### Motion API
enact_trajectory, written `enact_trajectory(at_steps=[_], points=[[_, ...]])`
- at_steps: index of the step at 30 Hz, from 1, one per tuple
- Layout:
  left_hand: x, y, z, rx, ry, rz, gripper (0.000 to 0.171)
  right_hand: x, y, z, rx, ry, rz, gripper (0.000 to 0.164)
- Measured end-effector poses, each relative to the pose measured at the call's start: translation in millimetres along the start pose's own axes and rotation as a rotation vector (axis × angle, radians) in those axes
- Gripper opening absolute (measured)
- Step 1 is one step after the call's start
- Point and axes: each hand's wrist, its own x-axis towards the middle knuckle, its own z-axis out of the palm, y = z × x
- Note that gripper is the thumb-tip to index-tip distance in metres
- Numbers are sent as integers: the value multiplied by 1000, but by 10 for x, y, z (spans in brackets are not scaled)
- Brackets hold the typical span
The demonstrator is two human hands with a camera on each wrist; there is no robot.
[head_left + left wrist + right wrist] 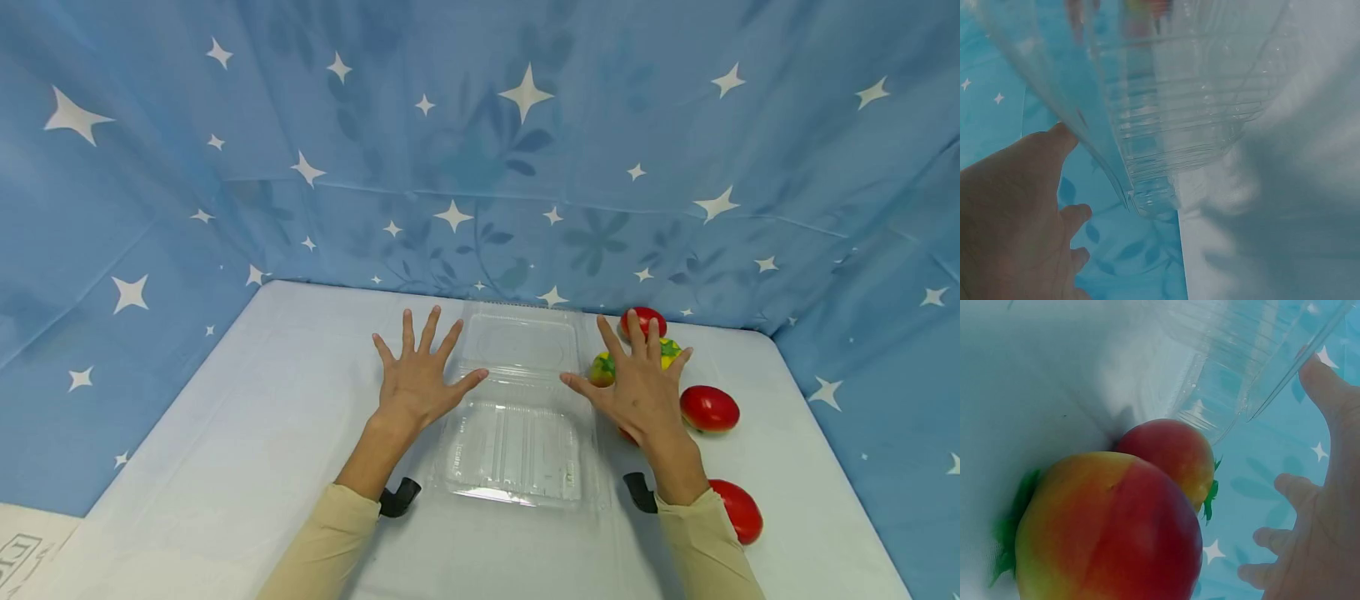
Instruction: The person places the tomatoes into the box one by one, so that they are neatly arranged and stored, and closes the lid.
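A clear plastic clamshell box (pixel 513 450) lies unfolded on the white table, its flat lid (pixel 525 340) laid back toward the curtain. My left hand (pixel 416 385) is at the box's left side, fingers spread wide and holding nothing. On the other side my right hand (pixel 643 392), also spread and holding nothing, overlaps some of the fruit in the head view. In the left wrist view the left thumb (pixel 1063 134) overlaps the rim of the box. The right thumb (pixel 1316 369) is likewise right at the rim in the right wrist view.
Several red-and-yellow fruits with green leaves are to the right: a red one (pixel 709 408) beside the right hand, another (pixel 738 510) by the sleeve, one (pixel 643 322) at the back, and a yellow one (pixel 602 369) near the lid. A blue star-patterned curtain (pixel 480 150) surrounds the table.
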Motion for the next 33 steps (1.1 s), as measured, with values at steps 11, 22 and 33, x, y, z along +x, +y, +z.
enact_trajectory(at_steps=[11, 22, 33], points=[[26, -9, -14, -1, 29, -2, 88, 39, 9, -54, -20, 26, -6, 102], [4, -52, -2, -177, 78, 37, 68, -5, 157, -189, 161, 42, 25, 85], [-69, -57, 30, -402, 6, 4, 54, -70, 334, -175, 379, -51, 31, 75]])
